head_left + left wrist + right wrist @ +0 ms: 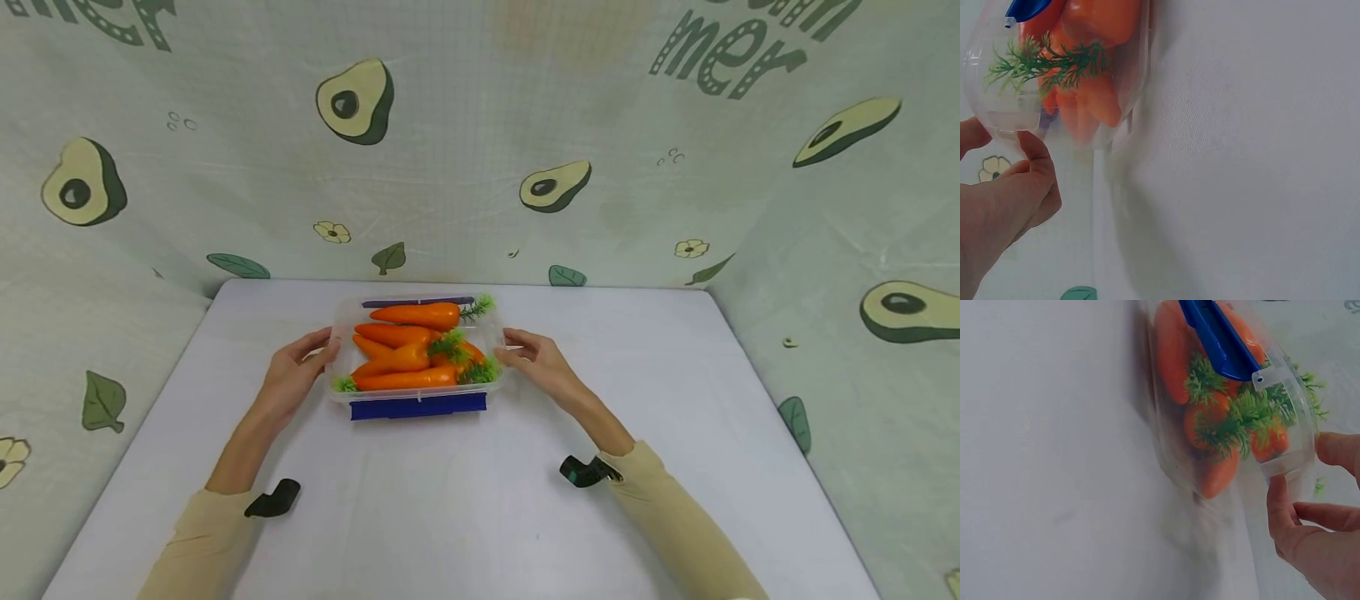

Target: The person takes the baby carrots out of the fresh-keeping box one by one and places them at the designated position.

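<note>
Head view faces forward-down; closer wrist views share the box (487, 332).

The desk (450, 500) has a white, matt surface, with a faint weave-like texture at close range. It extends beyond and to the outer side of both hands; its far edge runs straight between rounded corners. One clear box (390, 397) with dark-blue latches sits between the left hand (296, 371) and right hand (542, 362). Full base contact cannot be confirmed. Soft shadows mark the surface near both hands.
</note>
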The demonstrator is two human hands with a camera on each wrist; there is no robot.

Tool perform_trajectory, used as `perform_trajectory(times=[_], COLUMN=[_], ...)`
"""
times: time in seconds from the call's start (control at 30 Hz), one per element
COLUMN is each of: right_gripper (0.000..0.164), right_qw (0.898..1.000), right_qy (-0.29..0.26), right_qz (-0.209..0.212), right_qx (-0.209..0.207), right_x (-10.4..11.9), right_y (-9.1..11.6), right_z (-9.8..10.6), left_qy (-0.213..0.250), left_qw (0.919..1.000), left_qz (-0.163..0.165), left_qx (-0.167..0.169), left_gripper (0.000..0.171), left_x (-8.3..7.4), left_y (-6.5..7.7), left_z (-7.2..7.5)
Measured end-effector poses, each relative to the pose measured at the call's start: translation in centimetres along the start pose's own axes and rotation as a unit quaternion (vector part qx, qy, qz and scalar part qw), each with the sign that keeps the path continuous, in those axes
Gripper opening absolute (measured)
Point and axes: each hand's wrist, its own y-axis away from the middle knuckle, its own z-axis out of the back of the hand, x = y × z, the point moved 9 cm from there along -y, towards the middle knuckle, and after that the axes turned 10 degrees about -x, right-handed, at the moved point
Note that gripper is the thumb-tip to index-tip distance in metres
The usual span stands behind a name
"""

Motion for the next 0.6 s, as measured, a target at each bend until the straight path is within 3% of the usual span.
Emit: perform_trajectory(times=[0.6], right_gripper=[0.069], right_qw=[1.000], right_qy=[0.005], right_qz=[-0.013], right_qx=[-0.009], right_x=[-0.9], right_y=[3.2], right_z=[1.6], left_qy=[0.015], left_qw=[0.9996], left_qz=[-0.004], left_qx=[0.022], left_gripper=[0.067], left_x=[-0.2], left_y=[1.2], left_z=[-1.9])
